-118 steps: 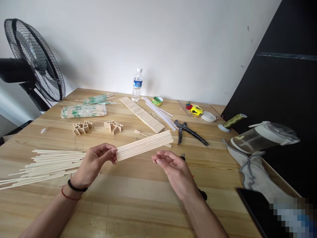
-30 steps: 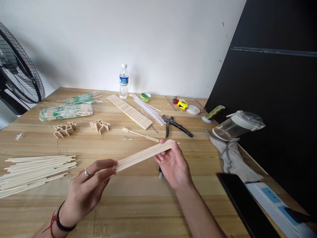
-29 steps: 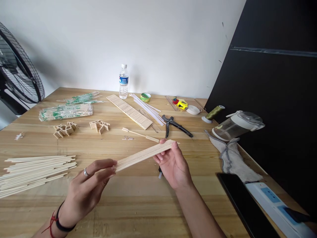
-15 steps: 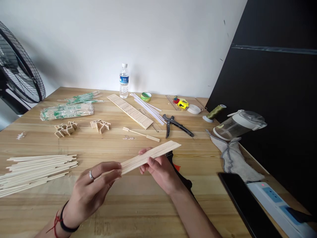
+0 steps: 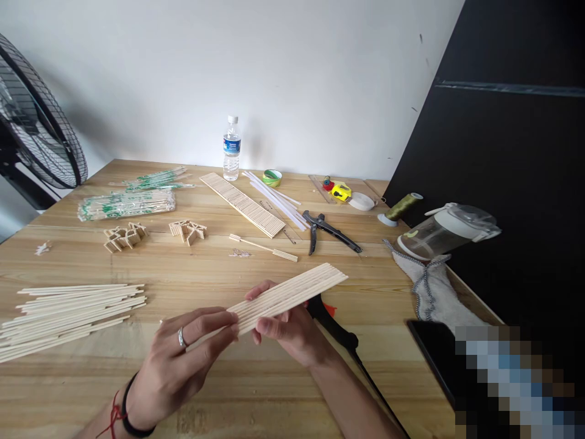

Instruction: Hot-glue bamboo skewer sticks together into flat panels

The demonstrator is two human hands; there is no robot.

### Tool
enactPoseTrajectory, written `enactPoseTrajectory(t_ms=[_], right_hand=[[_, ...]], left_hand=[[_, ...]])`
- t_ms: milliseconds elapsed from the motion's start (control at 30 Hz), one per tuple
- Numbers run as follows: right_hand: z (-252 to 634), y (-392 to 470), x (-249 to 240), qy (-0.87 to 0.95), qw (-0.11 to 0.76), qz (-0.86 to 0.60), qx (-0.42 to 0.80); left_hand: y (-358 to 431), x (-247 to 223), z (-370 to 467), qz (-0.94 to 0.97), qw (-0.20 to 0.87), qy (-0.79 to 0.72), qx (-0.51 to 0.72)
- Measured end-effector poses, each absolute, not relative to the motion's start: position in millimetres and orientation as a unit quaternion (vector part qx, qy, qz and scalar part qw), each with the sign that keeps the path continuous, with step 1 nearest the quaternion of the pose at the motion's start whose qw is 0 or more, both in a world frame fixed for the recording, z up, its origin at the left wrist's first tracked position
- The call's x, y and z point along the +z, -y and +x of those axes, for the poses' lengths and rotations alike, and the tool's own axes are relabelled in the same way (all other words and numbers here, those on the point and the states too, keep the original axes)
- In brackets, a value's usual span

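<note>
A narrow panel of wooden sticks (image 5: 292, 297), laid side by side, is held above the table and slants up to the right. My left hand (image 5: 187, 350), wearing a ring, pinches its near left end between thumb and fingers. Around the panel's middle is my right hand (image 5: 287, 329), thumb at the front edge and fingers underneath and behind. Partly hidden behind my right hand and forearm lies a black tool with a cord (image 5: 336, 326), with a bit of orange beside it. Loose wooden sticks (image 5: 77, 314) are spread to the left of my left hand.
Farther back lie a longer stick panel (image 5: 242, 204), cutting pliers (image 5: 331, 231), small stick pieces (image 5: 125, 236), white glue sticks (image 5: 276, 198) and bagged sticks (image 5: 125, 204). A water bottle (image 5: 231, 152) stands near the wall. At right are a jug (image 5: 445, 231), a cloth (image 5: 434, 286) and a black phone (image 5: 429, 353).
The stick panel has turned so that more of its broad face shows. Both hands hold it still, slightly farther right and lower in view.
</note>
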State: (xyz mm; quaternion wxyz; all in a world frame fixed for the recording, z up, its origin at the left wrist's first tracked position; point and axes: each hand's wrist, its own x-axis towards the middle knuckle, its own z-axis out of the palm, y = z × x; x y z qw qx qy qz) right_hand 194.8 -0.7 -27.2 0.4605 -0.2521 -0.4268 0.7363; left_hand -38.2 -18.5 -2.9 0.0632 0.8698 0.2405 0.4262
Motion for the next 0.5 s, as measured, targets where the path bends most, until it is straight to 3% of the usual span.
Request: enactPoseTrajectory(t_ms=[300,500], right_hand=[[201,12,-16,0.463,0.440,-0.317,0.701],[200,13,-15,0.461,0.437,-0.257,0.729]], left_hand=[[22,-2,-39,0.875,0.046,-0.215,0.431],[22,3,-36,0.871,0.037,-0.215,0.439]])
